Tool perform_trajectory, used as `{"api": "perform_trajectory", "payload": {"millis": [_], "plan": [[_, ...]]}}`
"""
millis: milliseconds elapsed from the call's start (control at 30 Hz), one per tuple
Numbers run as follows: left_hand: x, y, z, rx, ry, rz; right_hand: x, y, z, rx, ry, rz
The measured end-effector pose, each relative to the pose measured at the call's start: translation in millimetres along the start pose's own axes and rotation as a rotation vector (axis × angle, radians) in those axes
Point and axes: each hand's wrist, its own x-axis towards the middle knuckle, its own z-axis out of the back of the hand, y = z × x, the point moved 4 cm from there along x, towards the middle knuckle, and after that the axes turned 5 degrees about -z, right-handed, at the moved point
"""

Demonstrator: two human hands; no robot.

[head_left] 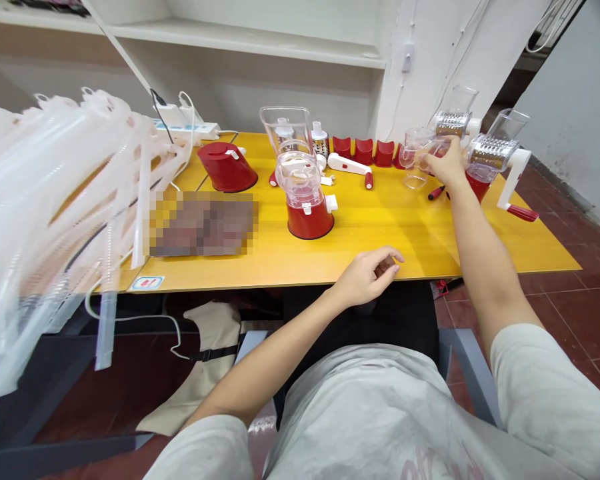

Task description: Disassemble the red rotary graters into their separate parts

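The right hand (pixel 447 167) is closed around a clear plastic cup (pixel 415 150), its fingers wrapped on the far side and the cup lifted at an angle above the yellow surface (pixel 380 240). The smooth, transparent wall offers little grip, so a slackened hold could let the cup slip and drop onto the surface or the things below it.

That cup is to the right of the red-based chopper (pixel 310 220), just beside a drum grater with a steel barrel (pixel 487 155) and a white crank (pixel 513 177). A second drum grater (pixel 453 123) stands behind the hand. With so little room, a wide swing could knock either grater, and the tall, top-heavy shape of each makes tipping a real risk. The crank's red grip (pixel 523 213) also sits close to the surface's edge, where a bump could catch it.

A red-handled screwdriver (pixel 435 193) lies just below the right hand, and it could roll if nudged.

The left hand (pixel 367 277) is open and relaxed, fingers loosely curved, near the surface's front edge and in front of the chopper. It holds nothing, though whether it touches the edge is hard to tell.
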Motion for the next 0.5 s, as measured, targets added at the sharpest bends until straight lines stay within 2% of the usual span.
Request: {"api": "perform_trajectory", "payload": {"millis": [133, 200, 233, 300, 400, 433, 500], "plan": [[-2, 2, -3.6, -0.025, -0.029, -0.027, -5, -5, 2, -0.031, -0.121, -0.106], [-1, -2, 3.3, -0.046, -0.117, -0.096, -8, -5, 0, -0.092, -0.137, -0.106], [-1, -6, 12.7, -0.037, -0.2, -0.151, -9, -5, -1, -0.114, -0.14, -0.111], [0, -19, 45.5, 0.049, -0.441, -0.293, -11, -6, -6, -0.13, -0.141, -0.128], [-8, -34, 116.1, 0.244, -0.876, -0.491, -14, -7, -14, -0.12, -0.148, -0.153], [-11, -35, 138.8, 0.291, -0.957, -0.511, -17, -7, -16, -0.116, -0.152, -0.161], [-16, -23, 177.4, 0.389, -1.055, -0.371, -24, -6, -17, -0.108, -0.159, -0.168]]}}
